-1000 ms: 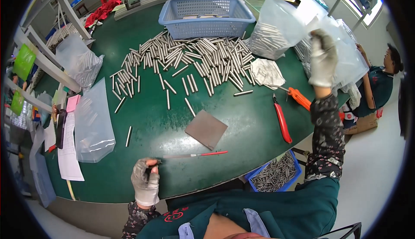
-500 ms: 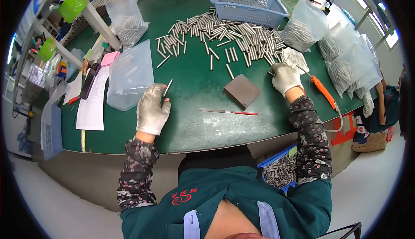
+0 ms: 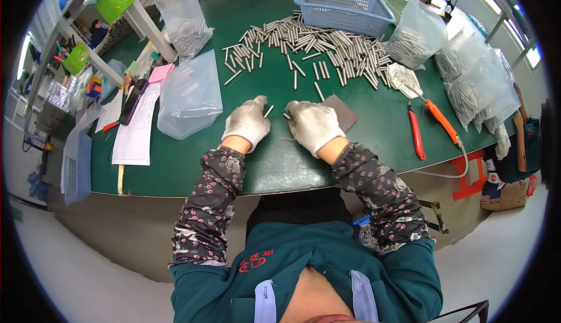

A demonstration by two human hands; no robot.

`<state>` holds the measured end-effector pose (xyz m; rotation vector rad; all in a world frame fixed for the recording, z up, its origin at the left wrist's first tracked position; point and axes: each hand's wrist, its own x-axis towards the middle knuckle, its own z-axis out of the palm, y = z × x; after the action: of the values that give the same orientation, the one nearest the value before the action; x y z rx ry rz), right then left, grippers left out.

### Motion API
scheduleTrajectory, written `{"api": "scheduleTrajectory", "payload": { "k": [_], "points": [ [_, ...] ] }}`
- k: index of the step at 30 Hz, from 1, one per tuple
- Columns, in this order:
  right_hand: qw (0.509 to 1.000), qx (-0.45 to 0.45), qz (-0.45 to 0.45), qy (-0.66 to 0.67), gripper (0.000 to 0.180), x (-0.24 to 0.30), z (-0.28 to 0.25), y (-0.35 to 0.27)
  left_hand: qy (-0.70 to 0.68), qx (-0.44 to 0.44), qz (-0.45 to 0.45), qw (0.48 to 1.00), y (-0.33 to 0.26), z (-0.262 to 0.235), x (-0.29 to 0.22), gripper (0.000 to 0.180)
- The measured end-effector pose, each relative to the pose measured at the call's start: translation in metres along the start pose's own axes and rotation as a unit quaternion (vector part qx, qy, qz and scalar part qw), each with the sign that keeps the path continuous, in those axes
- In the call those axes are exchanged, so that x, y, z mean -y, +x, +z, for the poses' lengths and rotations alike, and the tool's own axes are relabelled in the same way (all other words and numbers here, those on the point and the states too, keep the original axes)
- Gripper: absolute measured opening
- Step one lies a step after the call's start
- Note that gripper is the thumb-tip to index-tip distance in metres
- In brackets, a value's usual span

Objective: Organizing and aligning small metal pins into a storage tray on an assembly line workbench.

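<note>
Both hands wear pale work gloves and are close together over the green table's near middle. My left hand (image 3: 248,125) is closed on a short metal pin (image 3: 269,111) that sticks out between its fingers. My right hand (image 3: 314,126) is closed too, with the end of another metal pin (image 3: 286,115) showing at its fingertips. Behind the right hand lies a brown square block (image 3: 346,114), partly covered by it. Under that hand only the tip of a thin file (image 3: 286,139) shows. A loose heap of metal pins (image 3: 345,51) spreads beyond the hands.
A blue plastic basket (image 3: 345,14) stands behind the heap. Right lie a crumpled white cloth (image 3: 403,78), red-handled pliers (image 3: 416,133) and an orange corded tool (image 3: 442,121). Clear bags of pins (image 3: 416,36) stand farther right. Left are a flat plastic bag (image 3: 190,98) and papers (image 3: 135,133).
My right hand has come left from the heap's edge to the block, now with a pin. My left hand has moved right with its pin. The pliers have come into sight.
</note>
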<state>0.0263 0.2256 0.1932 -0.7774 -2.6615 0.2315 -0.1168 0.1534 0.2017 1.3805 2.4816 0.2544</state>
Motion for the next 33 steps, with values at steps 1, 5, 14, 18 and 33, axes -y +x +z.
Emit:
{"api": "scheduleTrajectory", "payload": {
  "k": [1, 5, 14, 18, 33],
  "points": [
    [0.999, -0.038, -0.023, 0.032, 0.014, -0.002, -0.007, -0.002, -0.016, 0.002, 0.010, 1.000, 0.000, 0.002, 0.000, 0.042],
    [0.993, -0.039, 0.070, -0.083, 0.047, -0.017, -0.043, -0.015, -0.077, -0.080, 0.104, 0.988, -0.001, 0.021, 0.008, 0.043],
    [0.955, -0.250, 0.043, -0.151, 0.046, -0.072, -0.075, -0.036, 0.008, -0.030, 0.121, 0.992, -0.013, 0.013, -0.025, 0.039],
    [0.891, -0.302, 0.217, -0.260, 0.047, -0.157, -0.111, -0.044, -0.010, -0.054, 0.145, 0.988, -0.003, 0.024, -0.027, 0.034],
    [0.993, 0.058, -0.033, -0.098, 0.008, -0.049, -0.035, -0.077, -0.009, -0.054, 0.230, 0.972, 0.001, 0.028, -0.047, 0.038]
  ]
}}
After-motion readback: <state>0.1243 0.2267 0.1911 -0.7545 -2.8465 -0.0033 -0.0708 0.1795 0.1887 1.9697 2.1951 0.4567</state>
